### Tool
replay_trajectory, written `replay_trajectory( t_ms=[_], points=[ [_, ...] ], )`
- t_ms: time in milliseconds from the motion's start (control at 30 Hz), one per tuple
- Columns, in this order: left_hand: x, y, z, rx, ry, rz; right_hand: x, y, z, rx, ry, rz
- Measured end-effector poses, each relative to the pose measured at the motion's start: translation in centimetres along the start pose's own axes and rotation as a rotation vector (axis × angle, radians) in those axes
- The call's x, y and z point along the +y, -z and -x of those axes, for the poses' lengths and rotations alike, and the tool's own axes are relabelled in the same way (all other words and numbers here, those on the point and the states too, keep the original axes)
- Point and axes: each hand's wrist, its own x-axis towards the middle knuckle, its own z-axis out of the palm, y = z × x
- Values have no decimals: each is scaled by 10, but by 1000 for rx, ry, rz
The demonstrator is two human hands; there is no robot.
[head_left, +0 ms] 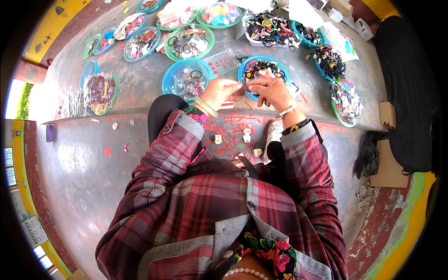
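Note:
My left hand (219, 94) and my right hand (272, 93) are raised close together in front of me, fingertips almost meeting. Thumb and forefinger are pinched on each hand. Between them is something small and pale or see-through that I cannot make out. Just beyond my left hand stands a blue basin (166, 84) with clear plastic packets (186, 85) of dark hair ties inside. Behind my right hand, partly covered by it, another blue basin (241, 70) holds a heap of black hair ties (261, 67) with coloured trims.
More basins stand beyond, including a green-rimmed basin (211, 44) of packets and a white tray (252, 43) heaped with hair ties. Red scraps (228, 135) litter the lower floor by my shoe (274, 133). A raised edge (116, 115) crosses before me. A cardboard box (389, 163) stands right.

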Motion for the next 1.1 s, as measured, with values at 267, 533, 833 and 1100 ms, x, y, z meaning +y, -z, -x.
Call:
replay_trajectory(
  t_ms=[267,533,833,1100],
  points=[
    [9,-5,5,-122,-29,-71,12,13,-7,-134,-111,64],
    [0,6,0,-84,0,209,7,8,0,-76,10,-202],
    [5,8,5,13,-19,198,11,3,-3,-150,-82,-309],
    [4,4,7,94,-40,250,7,-4,1,-149,-50,-283]
  ],
)
